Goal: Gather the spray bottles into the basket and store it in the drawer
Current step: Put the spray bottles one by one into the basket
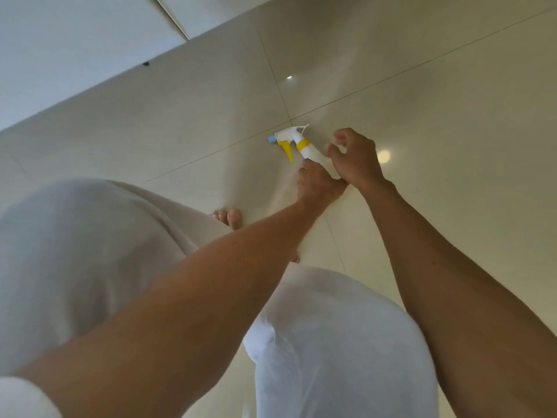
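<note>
A white spray bottle point(310, 150) with a yellow trigger, yellow collar and blue nozzle is held above the tiled floor, its head pointing left. My left hand point(316, 184) grips the bottle's body from below. My right hand point(355, 158) hovers just to the right of the bottle, fingers curled and apart, holding nothing. Most of the bottle's body is hidden behind both hands. No basket or drawer is in view.
Glossy beige floor tiles point(437, 101) fill the view. A white cabinet front or wall point(75, 55) runs along the upper left. My knees in white trousers point(331, 342) and bare toes point(229, 217) are below the hands.
</note>
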`<action>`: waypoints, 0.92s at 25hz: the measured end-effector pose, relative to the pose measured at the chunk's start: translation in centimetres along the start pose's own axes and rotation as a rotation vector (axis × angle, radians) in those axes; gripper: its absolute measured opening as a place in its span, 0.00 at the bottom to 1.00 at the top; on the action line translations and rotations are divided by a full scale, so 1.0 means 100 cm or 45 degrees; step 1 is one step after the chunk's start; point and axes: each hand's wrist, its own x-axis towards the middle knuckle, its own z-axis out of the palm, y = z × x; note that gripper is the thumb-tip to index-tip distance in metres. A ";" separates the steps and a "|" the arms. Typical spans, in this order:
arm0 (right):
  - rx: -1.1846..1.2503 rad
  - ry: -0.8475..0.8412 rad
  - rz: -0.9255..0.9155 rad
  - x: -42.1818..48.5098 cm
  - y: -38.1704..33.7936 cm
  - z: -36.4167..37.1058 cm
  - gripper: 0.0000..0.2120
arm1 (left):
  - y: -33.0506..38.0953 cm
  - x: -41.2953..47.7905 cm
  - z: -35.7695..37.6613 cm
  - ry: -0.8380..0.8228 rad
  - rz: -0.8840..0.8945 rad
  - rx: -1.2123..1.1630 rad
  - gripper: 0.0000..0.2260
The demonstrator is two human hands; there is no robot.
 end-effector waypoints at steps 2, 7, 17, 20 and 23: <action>-0.049 -0.098 -0.008 0.013 0.003 0.011 0.18 | -0.001 0.015 0.008 0.044 0.010 -0.031 0.32; -0.060 -0.111 -0.044 0.003 -0.003 0.010 0.19 | -0.012 0.003 -0.024 -0.129 0.022 -0.153 0.38; 0.457 0.211 -0.152 -0.204 -0.139 -0.085 0.10 | -0.003 -0.218 -0.168 -0.276 0.467 -0.046 0.38; 0.585 0.309 -0.381 -0.283 -0.211 -0.118 0.15 | 0.002 -0.300 -0.215 0.082 0.550 -0.187 0.37; 0.586 0.356 -0.651 -0.339 -0.281 -0.140 0.15 | 0.005 -0.362 -0.265 0.314 0.595 -0.472 0.35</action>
